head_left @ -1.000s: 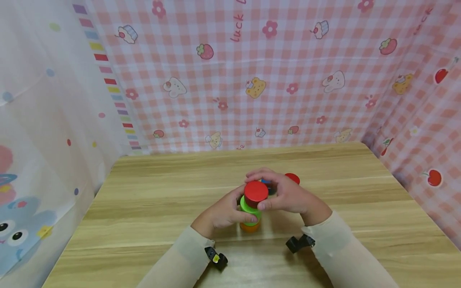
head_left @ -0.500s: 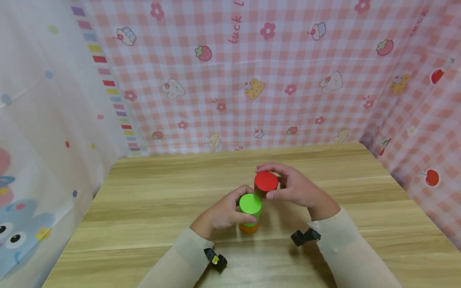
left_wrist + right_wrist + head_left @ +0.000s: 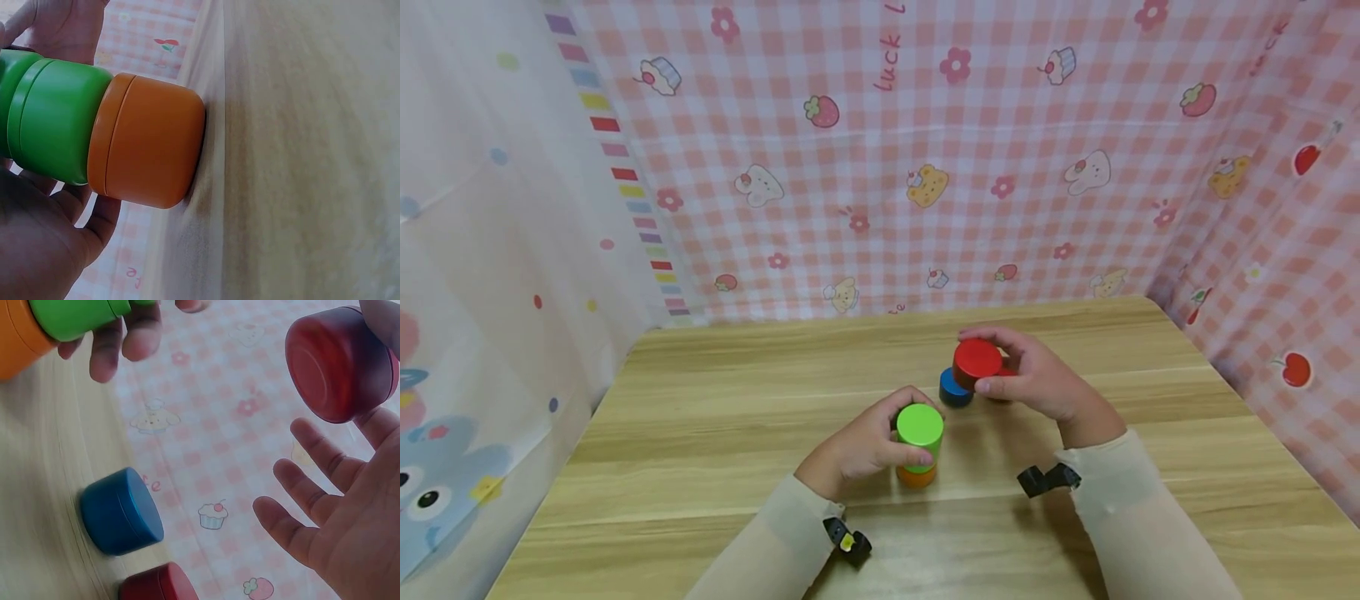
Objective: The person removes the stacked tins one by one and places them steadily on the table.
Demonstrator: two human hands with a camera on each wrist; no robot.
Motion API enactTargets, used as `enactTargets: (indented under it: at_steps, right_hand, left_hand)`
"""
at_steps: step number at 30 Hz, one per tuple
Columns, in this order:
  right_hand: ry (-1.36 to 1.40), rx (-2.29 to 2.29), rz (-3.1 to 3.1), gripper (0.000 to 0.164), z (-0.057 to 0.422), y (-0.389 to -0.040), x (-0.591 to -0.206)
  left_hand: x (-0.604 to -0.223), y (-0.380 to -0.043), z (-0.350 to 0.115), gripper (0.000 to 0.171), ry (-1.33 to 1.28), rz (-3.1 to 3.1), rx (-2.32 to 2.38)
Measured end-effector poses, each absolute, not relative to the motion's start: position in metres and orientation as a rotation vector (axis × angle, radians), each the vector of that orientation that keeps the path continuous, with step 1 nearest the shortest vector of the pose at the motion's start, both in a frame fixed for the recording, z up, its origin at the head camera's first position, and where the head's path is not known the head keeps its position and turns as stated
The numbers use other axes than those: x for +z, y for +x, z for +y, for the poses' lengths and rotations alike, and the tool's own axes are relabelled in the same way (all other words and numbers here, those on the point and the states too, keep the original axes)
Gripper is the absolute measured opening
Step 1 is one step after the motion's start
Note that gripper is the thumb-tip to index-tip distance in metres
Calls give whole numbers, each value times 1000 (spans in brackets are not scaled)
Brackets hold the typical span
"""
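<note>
My left hand [image 3: 876, 446] grips a green lidded tin [image 3: 919, 427] at the top of a stack, its thumb across the near side. In the left wrist view another green tin [image 3: 62, 119] sits below it, and an orange tin [image 3: 153, 140] forms the base on the table. Raised above the table, a dark red tin [image 3: 337, 365] is pinched between the thumb and index finger of my right hand [image 3: 1037, 379], the other fingers spread. Under and behind it stands a blue tin [image 3: 955, 390]. A second red tin [image 3: 156, 587] is mostly hidden by my right hand in the head view.
The wooden table [image 3: 737, 400] ends at a pink checked curtain [image 3: 865, 167] along the back and right. A white printed curtain [image 3: 497, 250] hangs on the left. Each sleeve carries a black wrist camera [image 3: 847, 542].
My right hand has carried the red tin from over the green stack to the right and farther back, uncovering the green top and the blue tin. The left hand keeps its grip in place.
</note>
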State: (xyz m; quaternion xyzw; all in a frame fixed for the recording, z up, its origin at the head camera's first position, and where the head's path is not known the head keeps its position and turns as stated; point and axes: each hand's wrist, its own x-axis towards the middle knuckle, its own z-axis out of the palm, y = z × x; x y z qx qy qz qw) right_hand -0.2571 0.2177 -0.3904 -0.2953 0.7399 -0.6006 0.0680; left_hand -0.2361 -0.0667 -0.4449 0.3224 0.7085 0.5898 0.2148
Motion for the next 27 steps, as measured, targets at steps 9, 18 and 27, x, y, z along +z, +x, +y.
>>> enactTargets:
  at_steps: [9, 18, 27]
  right_hand:
    - [-782, -1804, 2338, 52, 230, -260, -391]
    - [-643, -1833, 2401, 51, 246, -262, -389]
    - [-597, -1864, 2426, 48, 259, -269, -397]
  left_hand:
    - [-443, -235, -66, 45, 845, 1967, 1629]
    - [-444, -235, -65, 47, 880, 1977, 1635]
    - [-446, -236, -65, 46, 895, 1974, 1639]
